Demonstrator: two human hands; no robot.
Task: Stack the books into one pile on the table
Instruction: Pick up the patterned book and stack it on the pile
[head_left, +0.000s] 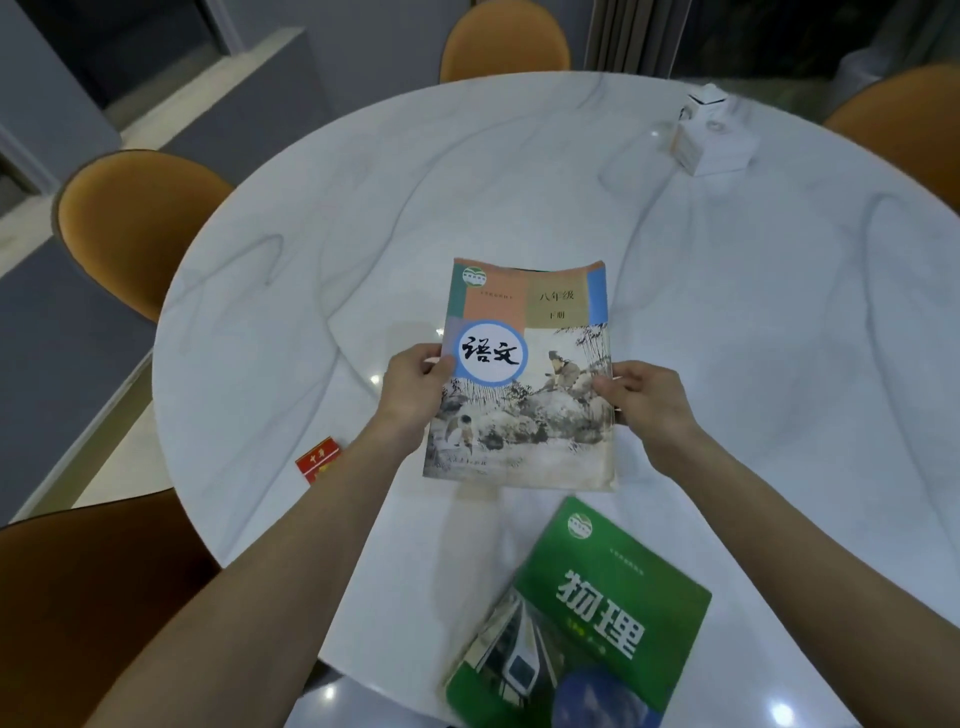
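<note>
round white marble table (727, 322) | left hand (413, 387) and right hand (641, 397) pinch painted-cover book (524, 374) by its side edges, mid-table | green book (582, 618) lies at 5 o'clock, apart | step: carrying first book | next: lower it squarely onto green one

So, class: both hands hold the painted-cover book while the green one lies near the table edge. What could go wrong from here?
1. The left hand and right hand pinch only the side edges of the painted-cover book; it could sag or slip.
2. The green book lies askew near the table edge, so a pile built on it might be lopsided.
</note>
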